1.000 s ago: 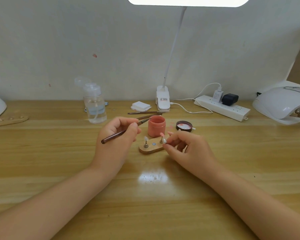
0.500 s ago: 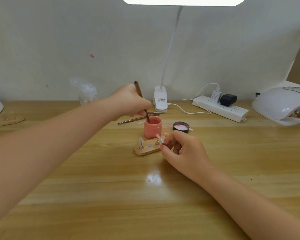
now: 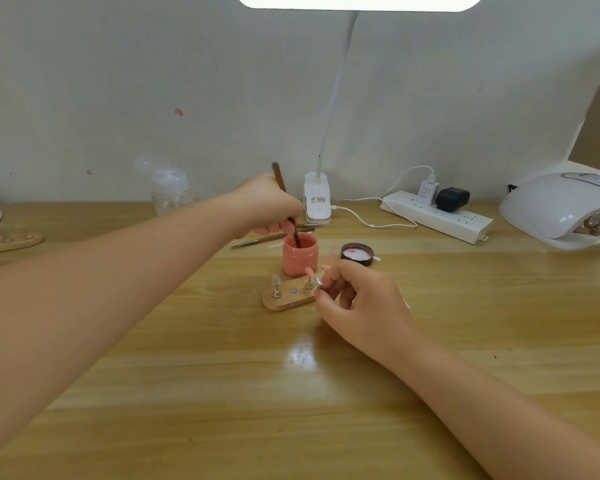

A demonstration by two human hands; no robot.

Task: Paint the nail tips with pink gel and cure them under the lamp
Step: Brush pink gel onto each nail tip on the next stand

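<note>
- Your left hand (image 3: 267, 206) reaches across the worktop (image 3: 222, 393), its fingers curled round a brush (image 3: 284, 202); the handle stands nearly upright, tilted a little away from you.
- The brush tip is down inside the open pink jar (image 3: 299, 256), which stands just behind the wooden stand (image 3: 288, 297).
- The jar holds pink gel; how full it is, you cannot tell.
- Your right hand (image 3: 357, 303) rests on the worktop beside the right end of the stand, fingers pinching a small metal holder (image 3: 318, 283) with a pink nail tip (image 3: 326, 268) on it.
- On the stand, a clear tip (image 3: 275, 280) sits on a peg at the left, a pink tip (image 3: 309, 271) on a peg at the right, and a bare round metal spot lies between them.
- The jar's lid (image 3: 357, 253) lies upturned just right of the jar, with pink smears inside.
- A curing lamp (image 3: 561, 206) stands at the far right; wooden stands with tips show in its opening.
- Another stand (image 3: 9, 241) lies at the far left edge.
- Behind the jar lie two thin tools (image 3: 257, 241), near a clip lamp's base (image 3: 317, 202).
- A power strip (image 3: 437, 216) and a clear bottle (image 3: 168, 190) stand by the wall.
</note>
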